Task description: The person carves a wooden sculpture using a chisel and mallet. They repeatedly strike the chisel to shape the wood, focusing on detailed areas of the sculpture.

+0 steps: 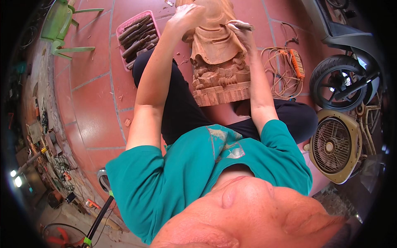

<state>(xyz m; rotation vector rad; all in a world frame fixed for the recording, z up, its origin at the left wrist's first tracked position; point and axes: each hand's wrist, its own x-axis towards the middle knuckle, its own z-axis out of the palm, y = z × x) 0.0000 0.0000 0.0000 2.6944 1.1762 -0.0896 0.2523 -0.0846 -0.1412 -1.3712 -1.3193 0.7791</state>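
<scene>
Head view: red tiled floor point(97, 124) pretty much everywhere, person in a teal shirt point(186, 165) sitting on it with legs bent.
Scooter: dark one point(347, 43) over on the right, front-ish wheel area facing us, black tyre.
Carving: the reddish-brown wooden figure point(215, 45) is right in front of the person, base end toward the lap, draped folds facing up, top cut off by the frame.
Chair: green one point(58, 22), upper left.
Fan: tan box type point(333, 144), just below the wheel.
Basket: pink point(133, 18), left of the carving, full of dark stick-like pieces point(138, 37).
Power strip: orange point(296, 64), beside a loose coil of cord point(271, 62).
Left hand: point(187, 17) curled at the carving's upper left; can't tell if it's gripping anything.
Right hand: point(244, 36) fingers closed around a dark tool point(245, 27), at the carving's right edge.
</scene>
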